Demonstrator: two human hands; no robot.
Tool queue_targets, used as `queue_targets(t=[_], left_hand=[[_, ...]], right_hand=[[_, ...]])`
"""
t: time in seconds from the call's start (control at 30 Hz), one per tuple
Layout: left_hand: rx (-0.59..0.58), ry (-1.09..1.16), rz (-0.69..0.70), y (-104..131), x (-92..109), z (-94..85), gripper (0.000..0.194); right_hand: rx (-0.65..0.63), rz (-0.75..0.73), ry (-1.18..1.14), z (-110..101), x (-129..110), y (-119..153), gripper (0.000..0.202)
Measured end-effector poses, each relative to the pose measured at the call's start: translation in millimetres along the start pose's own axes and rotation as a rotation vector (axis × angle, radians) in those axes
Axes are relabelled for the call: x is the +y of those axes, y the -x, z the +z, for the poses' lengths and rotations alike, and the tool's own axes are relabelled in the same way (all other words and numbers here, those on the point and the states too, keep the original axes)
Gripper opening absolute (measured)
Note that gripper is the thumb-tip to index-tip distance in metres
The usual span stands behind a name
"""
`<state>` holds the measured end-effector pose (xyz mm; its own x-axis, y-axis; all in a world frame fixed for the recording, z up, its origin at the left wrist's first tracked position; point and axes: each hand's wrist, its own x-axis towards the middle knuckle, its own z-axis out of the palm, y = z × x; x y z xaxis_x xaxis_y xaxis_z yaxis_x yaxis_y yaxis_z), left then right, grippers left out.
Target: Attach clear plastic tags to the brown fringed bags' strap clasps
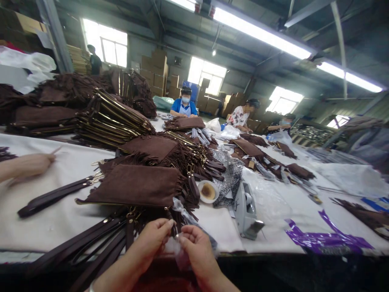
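Close to the table's front edge, my left hand [154, 237] is closed in a pinch on a small metal clasp [176, 232] below a brown fringed pouch [133, 184]. My right hand [196, 247] meets it there, thumb and fingers pinched at the same clasp. Clear plastic [181, 257] hangs under my right fingers; whether they grip it too I cannot tell. A plastic-wrapped strap [185, 213] runs from the pouch behind my right hand. Dark wrist straps [88, 239] with gold clasps hang over the edge beside my left forearm.
Stacked pouches with gold zips [114, 119] stand at the back left. Another person's hand [33, 165] reaches in from the left. Right of the pouch are a small white dish [208, 191], a tape dispenser [247, 215] and purple plastic packaging [328, 239]. Co-workers sit across the table.
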<state>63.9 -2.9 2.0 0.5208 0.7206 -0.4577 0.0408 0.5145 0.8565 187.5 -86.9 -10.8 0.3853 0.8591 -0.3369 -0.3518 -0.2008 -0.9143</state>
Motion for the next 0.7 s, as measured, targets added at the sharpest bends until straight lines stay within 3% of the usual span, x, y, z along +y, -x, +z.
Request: queue_targets(t=[0.17,0.4,0.7], left_hand=[[0.018,0.043,0.002,-9.2,5.5,5.1,0.056],[0.057,0.010,0.028,-13.3,4.3,4.6,0.052],[0.133,-0.143,0.132,-31.6,-16.0,-17.8,0.059]], right_hand=[[0.034,-0.007,0.079,-1.2,-2.2,-0.5,0.033],[0.098,-0.049,0.209,-2.4,-5.1,-8.5,0.029],[0.188,-0.152,0.537,10.4,-3.9,-33.5,0.007]])
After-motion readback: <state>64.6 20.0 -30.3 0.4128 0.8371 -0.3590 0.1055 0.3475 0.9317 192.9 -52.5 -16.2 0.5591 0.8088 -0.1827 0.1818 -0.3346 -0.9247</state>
